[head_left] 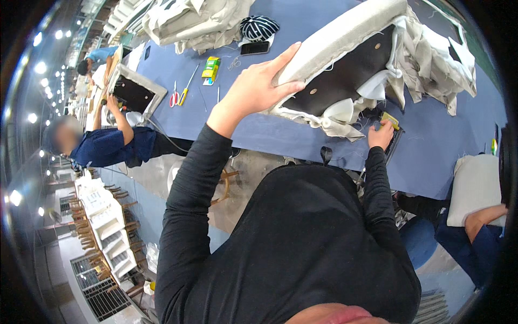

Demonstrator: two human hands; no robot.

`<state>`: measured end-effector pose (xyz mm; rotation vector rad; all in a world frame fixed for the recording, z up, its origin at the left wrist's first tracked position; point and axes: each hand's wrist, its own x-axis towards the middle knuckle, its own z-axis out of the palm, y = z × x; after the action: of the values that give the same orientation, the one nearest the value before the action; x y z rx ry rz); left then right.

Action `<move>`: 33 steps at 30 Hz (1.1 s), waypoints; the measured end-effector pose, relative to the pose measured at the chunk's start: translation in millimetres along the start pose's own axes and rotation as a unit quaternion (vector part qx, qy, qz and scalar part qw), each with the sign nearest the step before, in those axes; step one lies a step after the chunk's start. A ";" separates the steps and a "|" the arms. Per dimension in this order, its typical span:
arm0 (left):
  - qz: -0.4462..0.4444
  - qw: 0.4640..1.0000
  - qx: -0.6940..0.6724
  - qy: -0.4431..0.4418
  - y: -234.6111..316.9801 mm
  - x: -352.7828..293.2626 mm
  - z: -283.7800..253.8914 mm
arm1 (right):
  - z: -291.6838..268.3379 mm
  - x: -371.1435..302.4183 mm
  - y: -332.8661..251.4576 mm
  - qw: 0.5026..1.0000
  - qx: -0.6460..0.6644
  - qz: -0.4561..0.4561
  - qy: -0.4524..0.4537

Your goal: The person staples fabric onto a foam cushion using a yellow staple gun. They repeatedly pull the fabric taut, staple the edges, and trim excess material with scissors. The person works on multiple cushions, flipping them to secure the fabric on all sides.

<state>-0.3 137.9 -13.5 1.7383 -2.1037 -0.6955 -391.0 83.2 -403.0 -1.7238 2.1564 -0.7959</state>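
Observation:
My left hand [259, 86] grips the near-left edge of an upholstered seat panel [329, 46], thumb on its underside and fingers along the padded side. Pale beige fabric wraps the panel, and its dark backing [350, 67] shows with small round holes. Loose fabric flaps [345, 113] hang along its near edge. Just right of these flaps, my right hand [381, 135] is closed around a yellow and black tool [389, 120] that looks like a staple gun, close to the blue tabletop [426, 146]. The tool's front end is partly hidden.
Red-handled scissors [174, 97], a yellow-handled screwdriver [184, 95], a yellow-green packet [211, 69], a phone [254, 48] and a striped cap [259, 28] lie left. Beige fabric [189, 24] is heaped behind. A co-worker [113, 146] handles another panel; someone at right holds a pale cushion [477, 186].

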 end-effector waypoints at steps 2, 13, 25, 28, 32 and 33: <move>0.035 0.998 -0.037 0.043 -5.5 -2.0 9.2 | -3.1 9.2 -12.8 1.000 0.000 0.009 -0.001; 0.063 0.980 -0.186 -0.002 -14.6 25.1 9.3 | -10.4 19.3 -15.3 0.997 -0.046 0.058 -0.008; 0.106 0.991 -0.065 -0.046 12.9 45.7 -0.5 | -58.0 25.9 3.4 0.958 0.187 0.184 -0.115; 0.133 0.973 -0.184 -0.048 -12.2 46.6 -1.7 | -161.8 -6.3 -133.4 0.843 0.458 0.156 -0.236; -0.074 0.981 -0.150 -0.094 -15.2 48.9 -10.7 | -165.4 -68.6 -212.5 0.860 0.464 -0.186 -0.102; -0.103 0.982 -0.130 -0.095 -18.1 44.6 -11.4 | -178.3 -73.7 -233.9 0.844 0.472 -0.236 -0.093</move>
<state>11.5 89.9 -16.8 1.8156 -1.8598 -1.1810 -276.0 165.0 -134.6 -1.6205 0.8739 -1.4162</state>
